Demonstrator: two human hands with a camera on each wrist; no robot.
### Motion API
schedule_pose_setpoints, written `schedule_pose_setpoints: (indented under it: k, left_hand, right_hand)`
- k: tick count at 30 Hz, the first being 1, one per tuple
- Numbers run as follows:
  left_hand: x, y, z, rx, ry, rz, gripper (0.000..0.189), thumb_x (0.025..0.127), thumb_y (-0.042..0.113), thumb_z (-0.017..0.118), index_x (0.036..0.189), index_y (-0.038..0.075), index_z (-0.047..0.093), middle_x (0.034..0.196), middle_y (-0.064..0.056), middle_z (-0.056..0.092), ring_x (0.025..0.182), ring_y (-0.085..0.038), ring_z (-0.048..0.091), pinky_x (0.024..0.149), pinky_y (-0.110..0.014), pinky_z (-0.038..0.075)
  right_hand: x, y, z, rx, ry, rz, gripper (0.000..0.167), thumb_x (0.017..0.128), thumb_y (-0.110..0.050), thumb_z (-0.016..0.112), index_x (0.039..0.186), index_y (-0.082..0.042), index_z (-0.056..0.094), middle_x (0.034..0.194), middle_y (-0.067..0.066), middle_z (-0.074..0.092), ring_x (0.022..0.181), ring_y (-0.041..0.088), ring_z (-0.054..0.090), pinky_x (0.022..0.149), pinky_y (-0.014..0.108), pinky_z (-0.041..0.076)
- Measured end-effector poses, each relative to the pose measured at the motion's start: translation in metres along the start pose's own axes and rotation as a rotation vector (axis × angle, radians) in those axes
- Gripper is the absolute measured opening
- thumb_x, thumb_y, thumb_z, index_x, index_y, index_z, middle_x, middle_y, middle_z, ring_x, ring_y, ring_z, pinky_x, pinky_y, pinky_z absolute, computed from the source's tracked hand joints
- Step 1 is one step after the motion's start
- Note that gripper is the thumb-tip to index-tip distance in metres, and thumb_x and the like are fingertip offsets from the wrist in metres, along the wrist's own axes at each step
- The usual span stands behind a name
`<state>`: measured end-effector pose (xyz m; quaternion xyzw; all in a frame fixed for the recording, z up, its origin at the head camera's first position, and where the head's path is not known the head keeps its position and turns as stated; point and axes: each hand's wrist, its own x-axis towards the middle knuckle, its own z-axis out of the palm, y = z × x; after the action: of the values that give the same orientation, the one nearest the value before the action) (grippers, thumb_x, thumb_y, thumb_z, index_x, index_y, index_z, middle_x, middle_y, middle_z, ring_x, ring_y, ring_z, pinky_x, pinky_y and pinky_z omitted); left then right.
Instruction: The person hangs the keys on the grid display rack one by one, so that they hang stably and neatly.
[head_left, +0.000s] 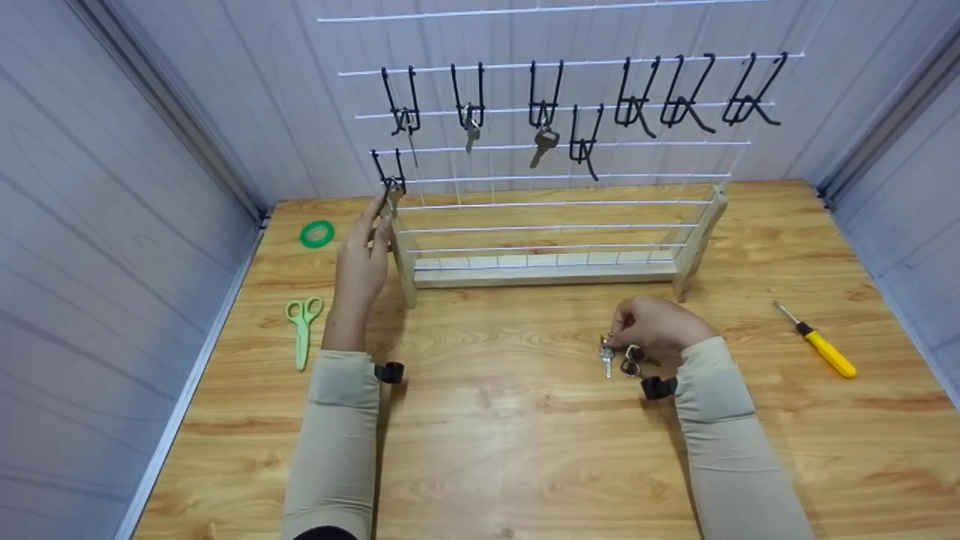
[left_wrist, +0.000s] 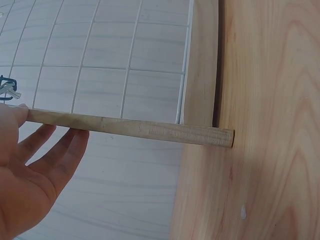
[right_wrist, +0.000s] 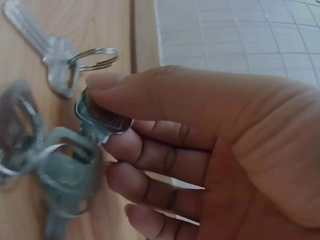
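Observation:
My left hand (head_left: 361,262) grips the left wooden side post of a white wire grid rack (left_wrist: 135,129), thumb on one side and fingers on the other. Close to its fingertips, a key (head_left: 395,190) hangs from a black hook on that post's side. Just in front of the rack, my right hand (head_left: 664,322) pinches a dark-headed key (right_wrist: 107,120) between thumb and fingers. Beside it on the table lie a silver key with a ring (right_wrist: 60,65) and a couple of other ringed keys (right_wrist: 67,170), blurred in the right wrist view.
Several black hooks (head_left: 634,105) hang on the grid, some bearing keys (head_left: 546,140). Left of the rack are a green tape roll (head_left: 317,234) and light green scissors (head_left: 301,334). A yellow screwdriver (head_left: 825,349) lies at the right. Panelled walls enclose the wooden table (head_left: 495,450).

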<state>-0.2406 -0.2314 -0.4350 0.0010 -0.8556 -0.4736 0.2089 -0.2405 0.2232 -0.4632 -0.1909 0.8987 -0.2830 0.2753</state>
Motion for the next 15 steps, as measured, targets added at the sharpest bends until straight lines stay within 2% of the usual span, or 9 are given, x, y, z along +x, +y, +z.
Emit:
schedule_pose_setpoints:
  k: [3, 7, 15]
  left_hand:
    - [0.000, 0.000, 0.000, 0.000, -0.006, -0.012, 0.047, 0.115, 0.035, 0.047, 0.162, 0.030, 0.048, 0.162, -0.013, 0.054, 0.138, -0.041, 0.065, 0.103, -0.049, 0.065]
    - [-0.001, 0.000, 0.000, 0.023, -0.004, -0.008, 0.048, 0.115, 0.035, 0.047, 0.163, 0.028, 0.047, 0.162, -0.015, 0.054, 0.137, -0.041, 0.065, 0.105, -0.051, 0.064]
    - [0.000, 0.000, 0.001, 0.034, 0.007, -0.003, 0.048, 0.115, 0.033, 0.048, 0.162, 0.024, 0.048, 0.161, -0.015, 0.055, 0.133, -0.039, 0.068, 0.100, -0.048, 0.066]
  right_hand:
    - [-0.004, -0.005, -0.002, 0.026, 0.011, -0.019, 0.010, 0.097, -0.013, 0.074, 0.091, -0.006, 0.068, 0.085, 0.001, 0.065, 0.076, 0.013, 0.057, 0.066, 0.024, 0.047]
    - [-0.010, -0.013, -0.005, 0.022, 0.073, -0.081, 0.009, 0.096, -0.013, 0.075, 0.091, -0.007, 0.072, 0.085, 0.002, 0.069, 0.076, 0.011, 0.057, 0.063, 0.022, 0.046]
    - [-0.026, -0.037, -0.012, 0.011, 0.214, -0.173, 0.009, 0.099, -0.021, 0.078, 0.096, -0.012, 0.077, 0.093, 0.004, 0.080, 0.082, 0.009, 0.067, 0.073, 0.020, 0.055]
